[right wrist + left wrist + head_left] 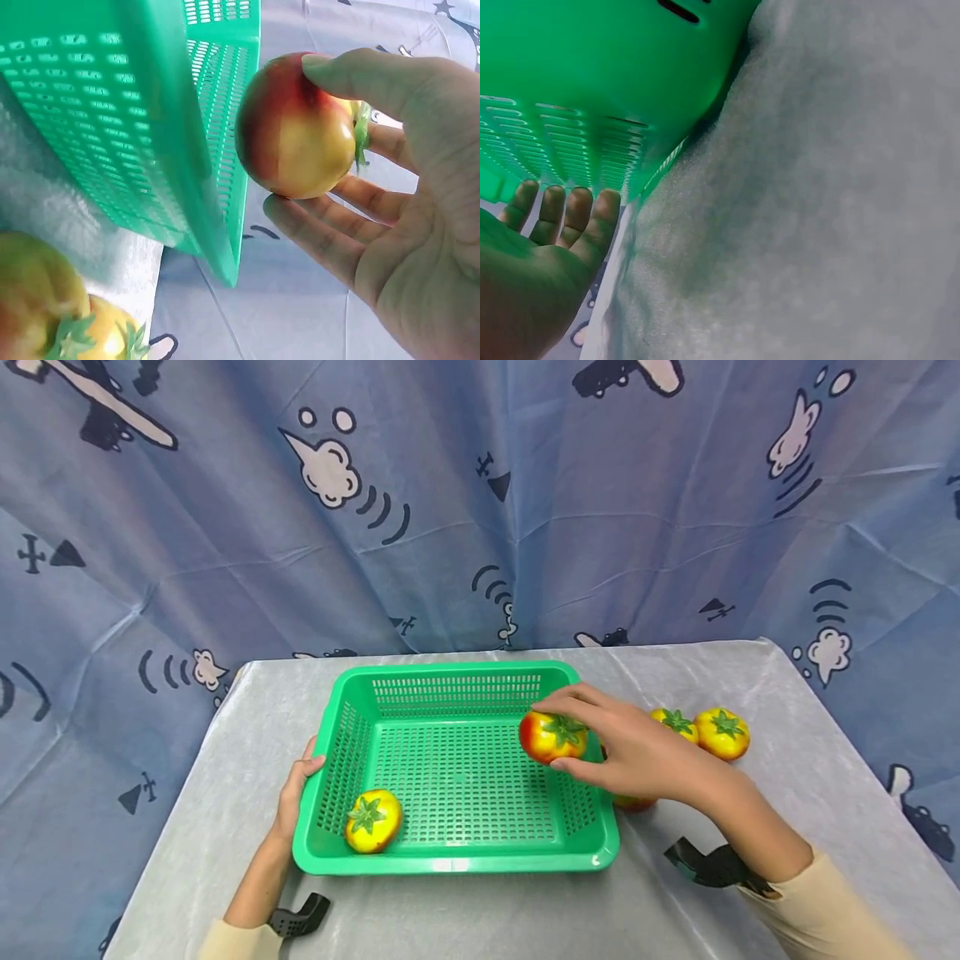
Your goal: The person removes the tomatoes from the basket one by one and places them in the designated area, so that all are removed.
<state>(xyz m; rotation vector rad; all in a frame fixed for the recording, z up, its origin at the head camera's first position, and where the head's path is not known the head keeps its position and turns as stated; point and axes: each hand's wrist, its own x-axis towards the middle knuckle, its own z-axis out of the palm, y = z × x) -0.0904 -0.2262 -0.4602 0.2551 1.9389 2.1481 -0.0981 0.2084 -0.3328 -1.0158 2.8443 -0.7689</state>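
A green plastic basket (457, 864) with slotted walls stands on the table. At its left side my left hand (291, 793) holds the rim, and in the left wrist view several fingertips (577, 202) rest against the outer wall; the thumb is hidden there. My right hand (637, 747) grips a red-and-yellow tomato (538, 739) with a green leafy top, above the basket's right side. Seen from the right wrist, the thumb and fingers lie around this tomato (296, 135), beside the basket's rim (176, 127). Another tomato (378, 827) sits inside, in the front left corner.
Right of the basket, two tomatoes (722, 735) lie side by side on the grey cloth-covered table (772, 693). Part of another tomato (633, 804) shows under my right hand. A blue patterned curtain (450, 527) hangs behind the table.
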